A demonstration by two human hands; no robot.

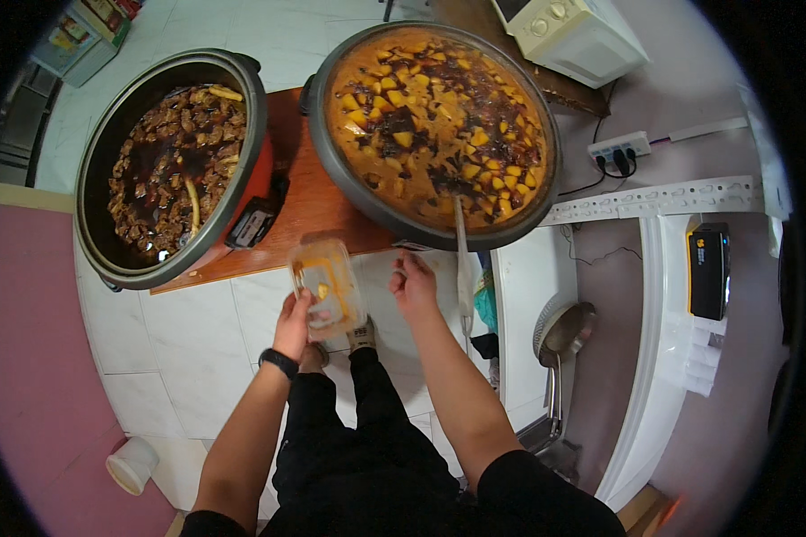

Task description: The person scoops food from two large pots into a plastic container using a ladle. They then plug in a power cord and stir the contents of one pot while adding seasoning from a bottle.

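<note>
My left hand [294, 323] grips the near left side of a clear plastic container [329, 288], which has orange sauce smears and a small yellow piece inside. My right hand [414, 283] is at the front edge of the right pot, near its control; its fingers are curled, and whether they touch the control or hold anything is unclear. The right electric pot [317, 127] holds orange-brown stew with yellow chunks, potato-like. A ladle [464, 275] rests in it, its handle over the front rim. The left electric pot [258, 127] holds brown meat chunks in dark liquid.
Both pots stand on a reddish wooden table [295, 252]. A microwave [577, 40] is at the upper right, above a power strip [618, 144]. Metal strainers [571, 335] hang at the right by a white shelf [534, 282]. A white bucket [132, 463] is at the lower left.
</note>
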